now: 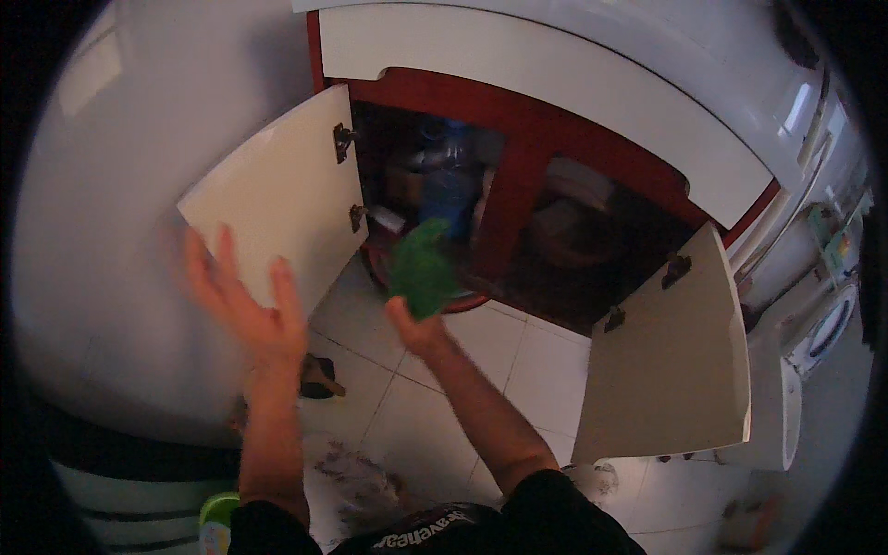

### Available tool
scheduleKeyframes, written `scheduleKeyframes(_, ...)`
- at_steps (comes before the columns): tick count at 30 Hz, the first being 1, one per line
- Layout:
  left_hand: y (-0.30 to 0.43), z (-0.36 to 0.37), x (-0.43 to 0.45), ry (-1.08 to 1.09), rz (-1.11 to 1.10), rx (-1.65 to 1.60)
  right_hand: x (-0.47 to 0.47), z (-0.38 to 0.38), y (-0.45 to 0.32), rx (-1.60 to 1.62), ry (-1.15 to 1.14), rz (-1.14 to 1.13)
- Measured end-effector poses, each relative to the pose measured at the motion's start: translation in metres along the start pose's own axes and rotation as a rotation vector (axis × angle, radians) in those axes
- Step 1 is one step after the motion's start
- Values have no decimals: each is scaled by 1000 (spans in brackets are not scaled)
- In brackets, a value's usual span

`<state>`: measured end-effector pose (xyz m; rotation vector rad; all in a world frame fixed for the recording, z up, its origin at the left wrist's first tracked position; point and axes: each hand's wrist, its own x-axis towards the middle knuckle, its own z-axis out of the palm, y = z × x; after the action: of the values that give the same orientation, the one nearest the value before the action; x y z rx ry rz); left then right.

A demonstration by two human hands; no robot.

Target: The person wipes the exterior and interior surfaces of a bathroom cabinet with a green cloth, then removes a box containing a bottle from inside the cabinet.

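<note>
My right hand (416,331) is shut on a green cloth (423,270), held up in front of the left opening of a low cabinet. My left hand (253,302), blurred, is raised with its fingers apart beside the free edge of the cabinet's left door (284,187); whether it touches the door I cannot tell. Behind the cloth, inside the cabinet, is a blue translucent plastic bottle (444,194), with a small white item (386,219) to its left. A round basin with a red rim (468,303) lies low at the opening, partly hidden by the cloth.
The cabinet's right door (666,361) hangs wide open over the tiled floor (416,409). A dark item with a brown part (320,378) lies on the tiles. Clear plastic (357,479) lies near my body. A green-rimmed container (218,513) stands lower left; a white appliance (798,368) stands right.
</note>
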<state>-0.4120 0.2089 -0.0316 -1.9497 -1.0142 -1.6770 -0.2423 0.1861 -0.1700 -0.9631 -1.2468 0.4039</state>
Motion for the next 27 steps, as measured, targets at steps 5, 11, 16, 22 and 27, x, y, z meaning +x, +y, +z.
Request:
scheduleKeyframes(5,44,54,-77,-207,-94,-399,116,-73,-89,-1135,350,-579)
scheduleKeyframes(11,64,72,-104,-328,-12,-516,116,-87,-50,-1435,142,-232)
scheduleKeyframes(16,62,73,-115,-364,-38,-522,55,-98,0,-1432,-88,-59)
scheduleKeyframes(22,61,65,-122,-427,-46,-528,-6,-103,43,-1357,-238,128)
scheduleKeyframes(27,66,60,-123,-493,-41,-533,10,-115,14,-1362,-317,143)
